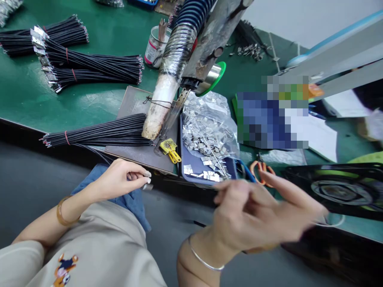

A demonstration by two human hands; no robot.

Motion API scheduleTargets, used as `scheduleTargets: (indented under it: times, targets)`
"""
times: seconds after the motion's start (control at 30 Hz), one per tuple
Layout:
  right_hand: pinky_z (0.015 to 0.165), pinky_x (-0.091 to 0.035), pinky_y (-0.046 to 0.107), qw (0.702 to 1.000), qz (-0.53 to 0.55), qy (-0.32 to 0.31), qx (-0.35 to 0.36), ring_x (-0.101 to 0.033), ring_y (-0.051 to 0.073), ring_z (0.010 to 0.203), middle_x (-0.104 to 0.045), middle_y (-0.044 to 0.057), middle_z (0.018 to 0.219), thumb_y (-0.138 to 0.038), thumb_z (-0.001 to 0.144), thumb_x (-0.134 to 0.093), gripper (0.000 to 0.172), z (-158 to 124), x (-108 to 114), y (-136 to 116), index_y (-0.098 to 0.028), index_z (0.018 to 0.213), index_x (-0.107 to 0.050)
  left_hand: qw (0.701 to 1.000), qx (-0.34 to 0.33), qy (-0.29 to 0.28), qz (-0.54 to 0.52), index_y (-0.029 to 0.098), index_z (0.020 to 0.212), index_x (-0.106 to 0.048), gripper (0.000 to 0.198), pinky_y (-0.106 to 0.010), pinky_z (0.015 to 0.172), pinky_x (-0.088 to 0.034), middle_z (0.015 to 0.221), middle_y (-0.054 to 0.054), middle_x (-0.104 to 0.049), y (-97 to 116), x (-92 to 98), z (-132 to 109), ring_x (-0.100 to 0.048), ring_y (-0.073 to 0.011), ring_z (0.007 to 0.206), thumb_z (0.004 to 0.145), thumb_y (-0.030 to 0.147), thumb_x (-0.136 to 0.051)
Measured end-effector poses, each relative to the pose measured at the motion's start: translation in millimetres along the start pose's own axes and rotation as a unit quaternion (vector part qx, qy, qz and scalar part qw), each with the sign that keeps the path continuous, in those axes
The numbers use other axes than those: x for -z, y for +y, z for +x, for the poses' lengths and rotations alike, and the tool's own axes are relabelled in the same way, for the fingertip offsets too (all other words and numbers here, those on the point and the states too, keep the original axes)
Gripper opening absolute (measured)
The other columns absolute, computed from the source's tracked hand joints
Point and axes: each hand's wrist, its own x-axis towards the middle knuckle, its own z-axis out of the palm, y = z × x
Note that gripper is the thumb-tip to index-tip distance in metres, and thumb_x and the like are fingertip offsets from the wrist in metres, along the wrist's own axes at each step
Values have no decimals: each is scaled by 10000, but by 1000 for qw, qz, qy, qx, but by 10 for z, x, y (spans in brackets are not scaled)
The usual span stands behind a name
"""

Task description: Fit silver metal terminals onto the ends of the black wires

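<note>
At the left hand (124,179), held in a pinch, a small metal piece (148,186); well apart, the right hand (248,211), blurred, grip impossible to tell, near a blue tray (180,159) of metal connector shells (212,147); beyond the left, banded black cables (101,130).

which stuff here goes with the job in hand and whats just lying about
Seem to belong to the job:
left hand, with a small metal piece at its fingertips
right hand, blurred, near the blue tray
metal pieces in that tray
black cables on the board

Seem just lying about:
orange scissors
jar
white paper
</note>
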Motion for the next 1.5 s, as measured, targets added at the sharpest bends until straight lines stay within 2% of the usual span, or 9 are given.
scheduleTargets:
  times: [0.13, 0.23, 0.37, 0.57, 0.73, 0.87, 1.0, 1.17, 1.5]
  targets:
    - [590, -472, 315, 986, -143, -79, -11, -624, 182, 548, -638, -1, 629, -448, 873, -652, 251, 281, -6, 268, -229, 770, -585, 988, -77, 128, 27, 142, 843, -776, 169, -276, 714, -545, 852, -84, -776, -101, 77, 11, -685, -173, 756, 891, 256, -662]
    - [606, -435, 312, 972, -178, -154, 19, -583, 181, 590, -663, 26, 694, -457, 888, -565, 283, 425, -86, 580, -240, 707, -548, 929, -192, 227, 219, 168, 871, -760, 174, -368, 847, -512, 911, -87, -750, -172, 156, 169, -641, -207, 864, 945, 220, -612]
    - [601, -360, 308, 953, -225, -193, 58, -511, 172, 591, -616, 21, 689, -375, 850, -549, 248, 517, -183, 744, -248, 656, -460, 859, -198, 189, 434, 154, 842, -721, 233, -384, 770, -458, 891, -115, -678, -241, 183, 404, -564, -251, 862, 959, 135, -521]
    - [563, -291, 288, 932, -283, -212, 80, -498, 173, 591, -573, 22, 661, -249, 786, -524, 153, 603, -297, 660, -245, 674, -421, 824, -212, 172, 497, 148, 843, -670, 269, -370, 768, -432, 897, -121, -666, -250, 132, 426, -560, -259, 849, 977, 91, -444]
    - [544, -311, 287, 940, -262, -194, 99, -504, 162, 543, -563, 8, 618, -234, 801, -528, 170, 603, -296, 598, -243, 660, -433, 867, -267, 189, 376, 148, 913, -660, 238, -345, 805, -446, 856, -94, -705, -198, 176, 237, -586, -232, 857, 1007, 158, -441]
    - [549, -451, 270, 983, -136, -75, 102, -577, 147, 516, -620, -13, 617, -260, 869, -606, 176, 416, -239, 263, -227, 704, -555, 916, -299, 126, 237, 136, 977, -697, 168, -277, 720, -473, 816, -66, -725, -102, 162, 120, -599, -166, 720, 973, 194, -539]
    - [665, -573, 283, 991, -11, 35, 127, -729, 178, 759, -751, 32, 839, -197, 860, -723, 106, 114, -319, -180, -216, 780, -657, 975, -192, 89, 71, 122, 874, -713, 165, -200, 519, -387, 629, 0, -624, 33, 116, 119, -477, -88, 517, 881, 157, -553]
    - [776, -619, 308, 991, 85, -31, 103, -736, 161, 845, -763, 22, 924, -112, 866, -717, 116, -162, -544, -353, -224, 899, -722, 996, -32, 28, -84, 121, 777, -631, 129, -180, 482, -310, 510, 69, -438, 141, 143, 199, -361, -58, 467, 828, 217, -560]
    - [837, -627, 334, 987, 108, -63, 103, -750, 171, 913, -769, 31, 996, -124, 895, -695, 146, -177, -660, -376, -240, 971, -741, 995, 7, 32, -92, 100, 745, -650, 157, -189, 525, -313, 575, 41, -458, 113, 69, 261, -361, -62, 533, 789, 244, -608]
